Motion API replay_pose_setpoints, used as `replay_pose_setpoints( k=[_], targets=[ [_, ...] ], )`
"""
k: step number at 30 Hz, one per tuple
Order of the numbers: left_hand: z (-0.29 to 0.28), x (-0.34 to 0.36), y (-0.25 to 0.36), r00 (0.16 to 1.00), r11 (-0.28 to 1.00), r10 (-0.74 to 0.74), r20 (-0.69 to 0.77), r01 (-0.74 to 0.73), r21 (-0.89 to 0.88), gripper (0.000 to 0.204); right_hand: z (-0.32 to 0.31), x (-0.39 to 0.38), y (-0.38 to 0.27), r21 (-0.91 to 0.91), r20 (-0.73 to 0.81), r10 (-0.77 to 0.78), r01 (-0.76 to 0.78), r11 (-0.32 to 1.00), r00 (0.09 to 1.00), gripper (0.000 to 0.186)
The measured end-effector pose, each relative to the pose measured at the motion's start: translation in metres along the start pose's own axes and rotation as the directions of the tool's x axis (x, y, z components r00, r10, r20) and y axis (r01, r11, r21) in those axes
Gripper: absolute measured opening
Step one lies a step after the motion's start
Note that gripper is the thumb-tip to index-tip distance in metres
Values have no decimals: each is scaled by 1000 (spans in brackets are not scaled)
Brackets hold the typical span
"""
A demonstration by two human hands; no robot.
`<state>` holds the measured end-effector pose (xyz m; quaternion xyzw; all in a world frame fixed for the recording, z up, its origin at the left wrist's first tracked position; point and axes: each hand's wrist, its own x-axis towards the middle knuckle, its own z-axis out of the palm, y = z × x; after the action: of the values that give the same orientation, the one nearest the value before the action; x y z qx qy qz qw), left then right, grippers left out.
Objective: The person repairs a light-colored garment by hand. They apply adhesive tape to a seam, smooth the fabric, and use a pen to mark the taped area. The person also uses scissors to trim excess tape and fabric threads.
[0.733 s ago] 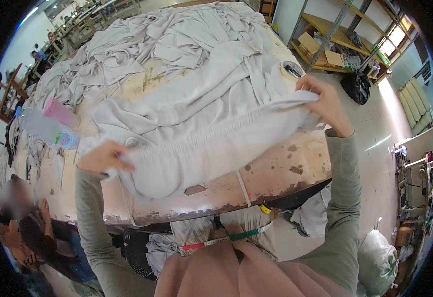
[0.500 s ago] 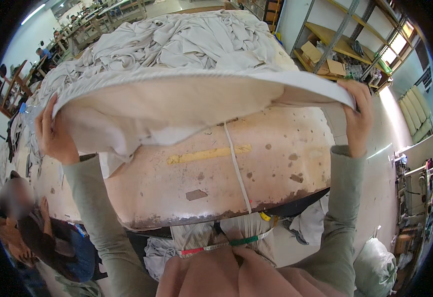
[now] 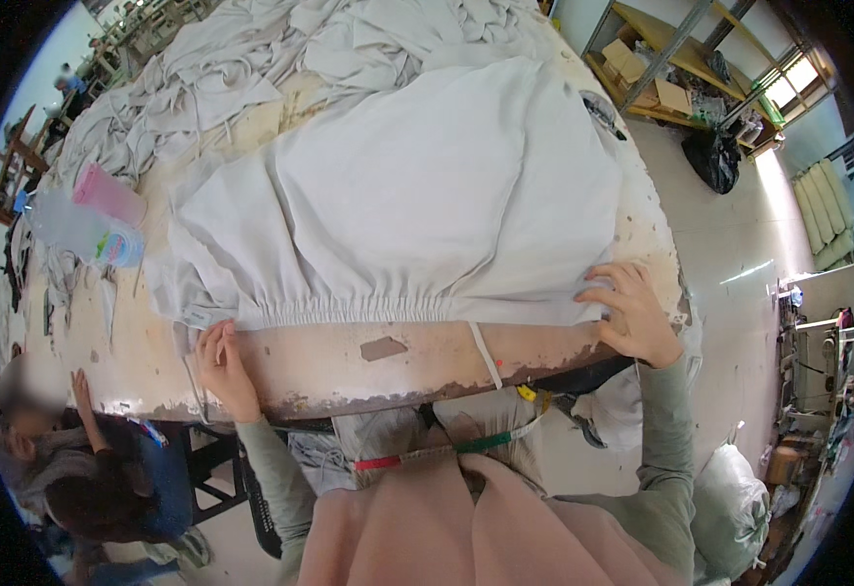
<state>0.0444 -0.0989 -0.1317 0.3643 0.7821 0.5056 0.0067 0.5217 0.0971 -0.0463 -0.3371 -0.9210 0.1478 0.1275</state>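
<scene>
Big tbl (image 3: 300, 366) below the fingers; lt-grey garment (image 3: 407, 195) flat on it, just past fingertips, gathered edge nearest. R hand (image 3: 639, 317): fingers spread at R corner; L hand (image 3: 229, 366): fingertips bunched at L corner. Can't tell from here if either's gripping.

Pale grey garment spread out, band side near

The garment (image 3: 417, 186) is a plain, pale grey, thin-looking cloth piece lying spread on the surface (image 3: 290, 369). A gathered band (image 3: 368, 313) forms its near edge, running nearly straight from left to right, set back from the surface's near rim. Gathers are dense from the left part to just right of the middle; the right end of the band is smooth. A small greyish label (image 3: 207, 314) shows at the left near corner. The central panel lies largely smooth. Left portion: creased, with folds fanning from the band. Right portion: one long crease or seam runs far to near.
</scene>
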Motion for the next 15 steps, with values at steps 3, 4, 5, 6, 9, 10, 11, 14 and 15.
replay_pose_setpoints(
  k=[3, 4, 5, 6, 9, 10, 11, 14, 15],
  targets=[
    [23, -10, 6, 931, 909, -246, -269, 125, -399, 17, 29, 16, -33, -57, -158, -52, 43, 997, 986, 28],
    [29, -9, 5, 870, 804, -370, -326, 125, -581, 15, 42, 22, -46, -88, -186, -44, 28, 996, 982, 27],
    [31, -6, 2, 881, 719, -393, -264, 115, -685, 16, 54, 31, -56, -63, -210, -133, 123, 990, 968, 27],
    [32, -2, -2, 892, 622, -404, -201, 107, -776, 18, 67, 39, -64, -44, -219, -207, 203, 978, 953, 28],
    [28, 21, -16, 869, 321, -489, 77, 261, -910, 20, 103, 57, -85, 27, -233, -146, 156, 987, 961, 35],
    [26, 32, -19, 837, 219, -514, 187, 338, -915, 20, 110, 59, -88, 10, -236, -147, 153, 988, 961, 38],
    [24, 45, -19, 822, 280, -545, 163, 362, -889, 19, 115, 60, -90, -8, -228, -144, 146, 989, 963, 41],
    [36, 83, 8, 808, 419, -588, 42, 348, -839, 14, 123, 61, -92, -106, -166, -225, 209, 972, 960, 47],
    [44, 94, 27, 790, 444, -613, -29, 314, -839, 14, 123, 60, -92, -139, -128, -247, 229, 964, 961, 49]
  ],
)
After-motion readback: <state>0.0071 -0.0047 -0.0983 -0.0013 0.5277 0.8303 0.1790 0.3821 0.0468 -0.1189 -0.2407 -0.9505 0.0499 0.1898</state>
